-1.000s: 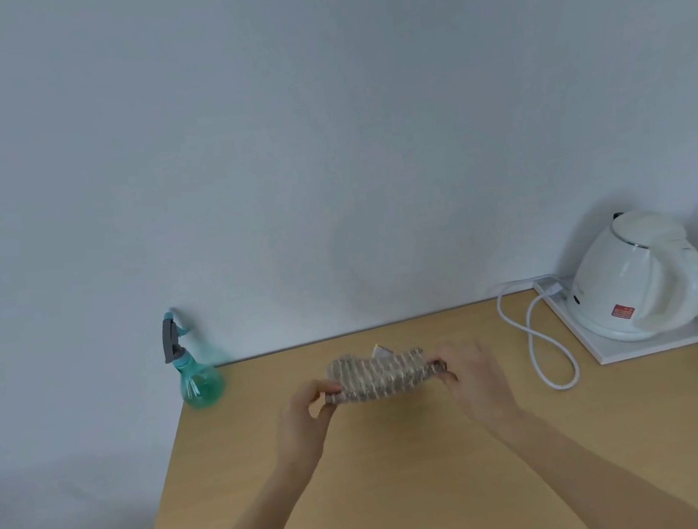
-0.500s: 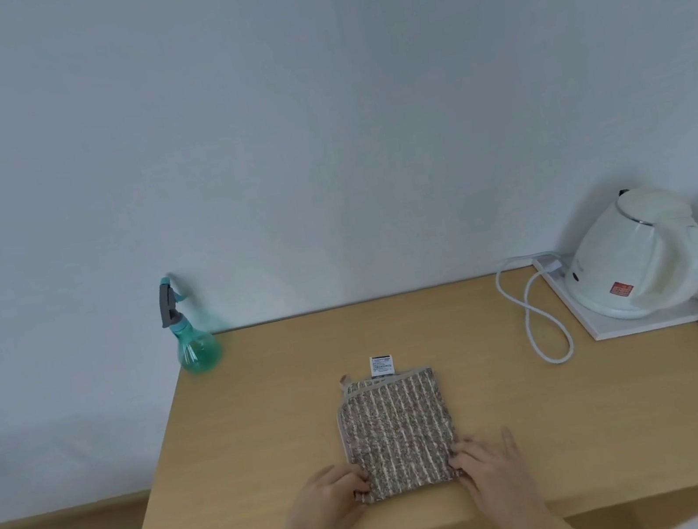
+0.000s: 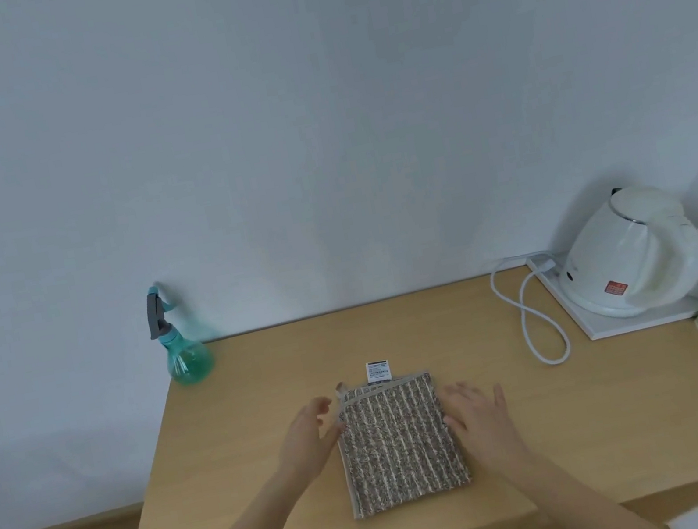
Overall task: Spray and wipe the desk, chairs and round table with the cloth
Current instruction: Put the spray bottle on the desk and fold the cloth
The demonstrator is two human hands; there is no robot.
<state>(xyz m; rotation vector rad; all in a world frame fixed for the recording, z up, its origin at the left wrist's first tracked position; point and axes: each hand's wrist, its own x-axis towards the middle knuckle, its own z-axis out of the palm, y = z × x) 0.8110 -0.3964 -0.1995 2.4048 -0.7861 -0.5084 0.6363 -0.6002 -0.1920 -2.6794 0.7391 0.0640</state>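
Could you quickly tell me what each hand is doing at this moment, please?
Left hand: open, fingers spread at the left edge of the folded brown striped cloth, holding nothing.
Right hand: open, fingers straight at the cloth's right edge, holding nothing.

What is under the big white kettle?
The white kettle stands on a flat white tray, which lies on the wooden desk. A white cord loops beside it. What the kettle's base looks like underneath is hidden.
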